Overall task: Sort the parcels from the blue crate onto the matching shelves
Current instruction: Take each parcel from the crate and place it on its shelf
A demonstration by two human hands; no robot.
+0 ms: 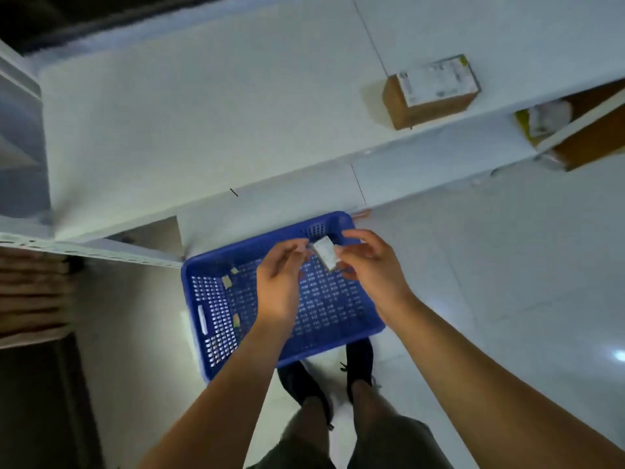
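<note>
White shelf point(203, 113) spans 9 to 2 o'clock; cardboard box point(429, 91) on it at 2 o'clock. Blue crate point(236, 248) on floor, centre. Close together, left hand point(279, 282) and right hand point(375, 269) both pinch small white parcel point(324, 253) over crate's 1 o'clock corner.

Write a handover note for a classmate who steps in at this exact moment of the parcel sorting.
Hands: the right hand pinches the small white parcel above the blue crate. The left hand has fingertips at the parcel's edge; the blur hides its grip.
Done: a labelled cardboard box lies on the white shelf. The crate shows only small tan scraps.
To do: shelve the held parcel; its label is unreadable here.
</note>
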